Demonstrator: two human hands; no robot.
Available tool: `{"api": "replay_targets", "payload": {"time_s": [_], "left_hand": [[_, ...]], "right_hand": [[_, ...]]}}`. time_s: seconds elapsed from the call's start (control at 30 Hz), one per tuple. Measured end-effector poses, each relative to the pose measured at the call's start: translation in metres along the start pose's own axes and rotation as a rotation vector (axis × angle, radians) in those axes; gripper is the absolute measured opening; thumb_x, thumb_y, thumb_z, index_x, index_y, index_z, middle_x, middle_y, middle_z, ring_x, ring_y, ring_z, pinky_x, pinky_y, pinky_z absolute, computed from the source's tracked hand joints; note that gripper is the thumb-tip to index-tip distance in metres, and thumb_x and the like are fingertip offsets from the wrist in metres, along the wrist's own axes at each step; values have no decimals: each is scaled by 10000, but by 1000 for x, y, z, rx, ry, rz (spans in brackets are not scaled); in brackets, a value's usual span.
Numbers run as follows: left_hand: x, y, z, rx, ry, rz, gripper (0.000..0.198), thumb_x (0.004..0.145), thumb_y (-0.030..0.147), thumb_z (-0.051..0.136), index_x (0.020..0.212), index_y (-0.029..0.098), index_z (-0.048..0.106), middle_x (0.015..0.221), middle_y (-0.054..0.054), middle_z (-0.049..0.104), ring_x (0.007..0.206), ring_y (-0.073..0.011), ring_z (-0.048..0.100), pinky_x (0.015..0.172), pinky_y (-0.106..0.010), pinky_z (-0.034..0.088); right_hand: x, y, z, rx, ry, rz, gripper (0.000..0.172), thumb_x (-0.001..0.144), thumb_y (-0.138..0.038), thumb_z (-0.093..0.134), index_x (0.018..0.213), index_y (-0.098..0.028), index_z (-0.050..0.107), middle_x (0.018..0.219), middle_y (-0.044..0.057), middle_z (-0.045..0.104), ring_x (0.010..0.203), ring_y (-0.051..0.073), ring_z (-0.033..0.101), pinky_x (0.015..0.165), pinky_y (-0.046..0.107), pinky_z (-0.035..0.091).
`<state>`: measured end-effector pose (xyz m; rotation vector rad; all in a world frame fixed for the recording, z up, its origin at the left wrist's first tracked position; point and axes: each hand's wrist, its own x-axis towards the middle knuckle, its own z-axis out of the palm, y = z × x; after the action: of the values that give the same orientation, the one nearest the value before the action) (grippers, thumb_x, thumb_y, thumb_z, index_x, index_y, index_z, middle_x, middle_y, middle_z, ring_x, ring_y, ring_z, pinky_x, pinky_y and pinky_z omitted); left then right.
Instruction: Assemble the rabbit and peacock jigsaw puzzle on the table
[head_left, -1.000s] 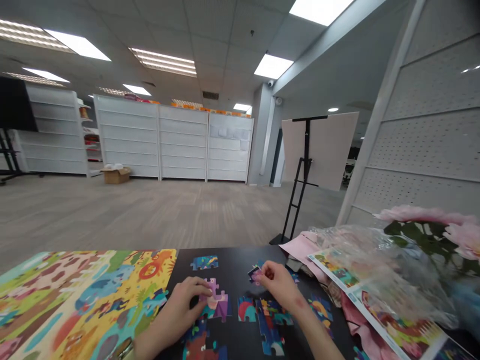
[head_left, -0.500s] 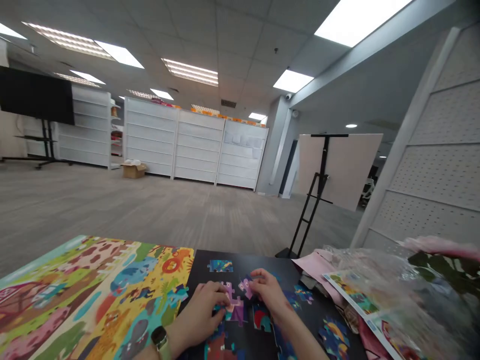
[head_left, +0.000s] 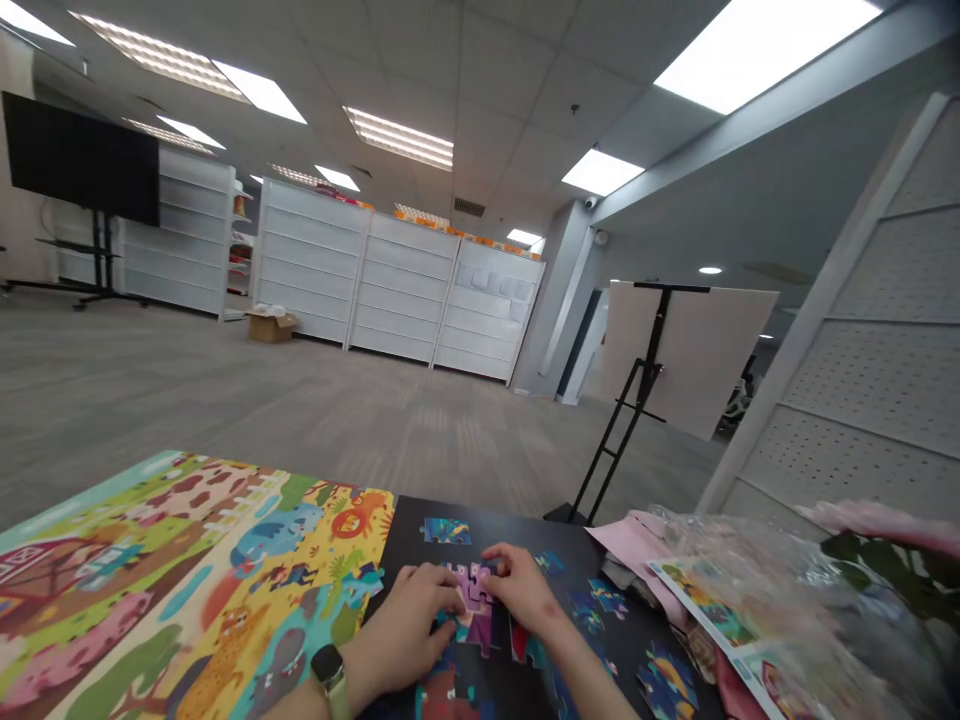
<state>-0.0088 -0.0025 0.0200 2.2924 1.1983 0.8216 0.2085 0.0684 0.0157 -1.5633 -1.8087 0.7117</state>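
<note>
The left hand (head_left: 409, 625) and right hand (head_left: 521, 590) reach forward palm-down, side by side and close together, their curled fingers (head_left: 495, 562) almost meeting.

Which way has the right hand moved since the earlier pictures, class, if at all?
Yes: the right hand has moved left, closer to the blue puzzle piece.

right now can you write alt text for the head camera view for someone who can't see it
A person's left hand and right hand meet over purple jigsaw pieces on a black tabletop, beside a large colourful animal picture. A clear plastic bag lies to the right, and white shelf units stand beyond a grey floor.
</note>
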Motion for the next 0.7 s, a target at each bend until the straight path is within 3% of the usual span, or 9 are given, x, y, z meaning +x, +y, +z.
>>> {"api": "replay_targets", "payload": {"time_s": [0.17, 0.27, 0.37, 0.47, 0.53, 0.7], "left_hand": [[2, -2, 2, 12, -9, -8, 295, 836, 131, 607, 1000, 338, 739, 1222, 1, 674, 1156, -256, 590, 1001, -414, 388], [2, -2, 3, 20, -21, -5, 318, 827, 115, 596, 1004, 338, 737, 1235, 2, 673, 1166, -260, 586, 1004, -422, 389], [0, 0, 1, 26, -45, -17, 310, 837, 114, 591, 1008, 327, 736, 1250, -3, 670, 1184, -258, 577, 1018, -413, 394], [0, 4, -3, 46, -66, -34, 294, 877, 127, 569, 1031, 318, 731, 1272, -15, 659, 1211, -257, 563, 1035, -411, 401], [0, 6, -5, 65, -87, -20, 310, 917, 131, 521, 1055, 321, 724, 1273, -20, 659, 1220, -252, 561, 1041, -417, 408], [1, 4, 0, 110, -115, 4, 371, 972, 166, 428, 1112, 363, 710, 1317, -18, 648, 1253, -261, 555, 1038, -446, 443]], "right_hand": [[-4, -2, 0, -122, 7, -57, 297, 607, -140, 704, 879, -211, 801, 798, 10, 708, 757, 192, 625, 714, 283, 453], [-6, -5, 2, -138, 16, -88, 257, 594, -137, 708, 822, -206, 805, 825, 35, 708, 781, 212, 636, 741, 305, 467], [-5, -8, -13, -94, 67, -119, 253, 665, -191, 680, 891, -205, 793, 859, 46, 721, 805, 217, 656, 780, 314, 486], [-14, -5, -52, -15, 183, -120, 321, 827, -309, 536, 1037, -188, 748, 954, 79, 741, 875, 230, 678, 837, 339, 502], [-32, 3, -88, 31, 246, -107, 365, 858, -398, 504, 1048, -185, 731, 981, 91, 747, 912, 250, 685, 846, 354, 513], [-110, 46, -163, 135, 405, 6, 448, 832, -553, 583, 1073, -202, 722, 989, 88, 766, 922, 273, 707, 831, 357, 543]]}}
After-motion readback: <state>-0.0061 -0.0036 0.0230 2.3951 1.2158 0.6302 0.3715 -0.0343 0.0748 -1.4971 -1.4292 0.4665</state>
